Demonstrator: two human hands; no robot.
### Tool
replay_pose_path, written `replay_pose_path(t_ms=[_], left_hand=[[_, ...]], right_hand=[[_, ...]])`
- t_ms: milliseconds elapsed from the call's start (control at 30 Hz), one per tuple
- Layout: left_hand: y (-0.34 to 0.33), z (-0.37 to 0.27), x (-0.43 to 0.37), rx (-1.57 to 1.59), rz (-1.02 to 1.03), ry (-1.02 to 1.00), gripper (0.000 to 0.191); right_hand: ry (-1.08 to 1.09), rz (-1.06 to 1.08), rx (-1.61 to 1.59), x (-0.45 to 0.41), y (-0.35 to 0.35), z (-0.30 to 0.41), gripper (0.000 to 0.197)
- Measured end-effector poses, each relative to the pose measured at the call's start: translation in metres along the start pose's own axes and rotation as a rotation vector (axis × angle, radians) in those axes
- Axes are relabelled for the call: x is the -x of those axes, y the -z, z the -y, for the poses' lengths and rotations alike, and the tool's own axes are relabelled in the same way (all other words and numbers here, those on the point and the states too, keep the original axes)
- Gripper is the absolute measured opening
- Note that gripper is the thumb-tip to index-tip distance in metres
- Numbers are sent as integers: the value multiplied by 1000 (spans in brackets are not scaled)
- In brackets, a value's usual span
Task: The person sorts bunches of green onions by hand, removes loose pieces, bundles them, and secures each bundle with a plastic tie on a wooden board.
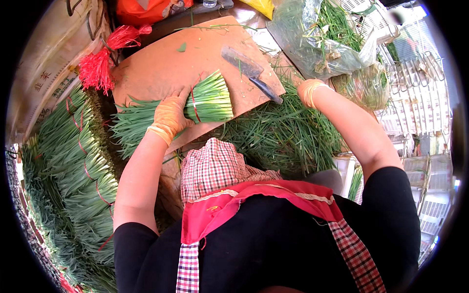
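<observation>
A bundle of garlic chives [210,99], tied with a red band, lies on an orange-brown board [154,75] with its cut pale ends to the right. My left hand [171,113], in an orange glove, grips it just left of the band, thumb on the near side. To the right, past the board's corner, my right hand [307,92] in a matching glove is held at the edge of loose chive leaves [278,128]. Its fingers are largely hidden from view. A cleaver [253,71] rests on the board between the hands, its dark handle towards me.
Many tied chive bundles [78,175] are stacked at left. Red plastic twine [97,71] hangs from a hook at the board's far left. Clear plastic bags [293,40] with chive scraps stand far right. White plastic crates [410,102] line the right side.
</observation>
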State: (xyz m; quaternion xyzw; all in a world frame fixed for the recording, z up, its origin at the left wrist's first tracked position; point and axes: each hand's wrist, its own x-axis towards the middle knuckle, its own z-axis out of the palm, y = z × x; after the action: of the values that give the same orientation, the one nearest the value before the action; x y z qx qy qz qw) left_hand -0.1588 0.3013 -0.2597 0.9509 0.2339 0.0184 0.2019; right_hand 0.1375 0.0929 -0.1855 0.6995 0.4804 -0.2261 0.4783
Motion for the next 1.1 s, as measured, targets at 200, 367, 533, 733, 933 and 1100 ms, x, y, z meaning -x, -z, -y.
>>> replay_pose_path(t_ms=[200, 367, 533, 733, 933, 1100], left_hand=[[27, -6, -11, 85, 194, -7, 116], [16, -25, -40, -153, 229, -46, 126], [-12, -48, -20, -199, -72, -128, 130], [-8, -28, -36, -48, 88, 12, 114], [3, -30, -51, 32, 185, 34, 105], [-3, -16, -46, 81, 124, -30, 102]], right_hand=[[492, -314, -474, -21, 20, 100, 23], [575, -169, -1287, -77, -21, 173, 27], [676, -706, -203, -88, -8, 166, 24], [250, 51, -2048, -27, 9, 187, 27], [363, -11, -1990, -53, 15, 176, 23], [366, -176, -1288, -19, 21, 137, 27]])
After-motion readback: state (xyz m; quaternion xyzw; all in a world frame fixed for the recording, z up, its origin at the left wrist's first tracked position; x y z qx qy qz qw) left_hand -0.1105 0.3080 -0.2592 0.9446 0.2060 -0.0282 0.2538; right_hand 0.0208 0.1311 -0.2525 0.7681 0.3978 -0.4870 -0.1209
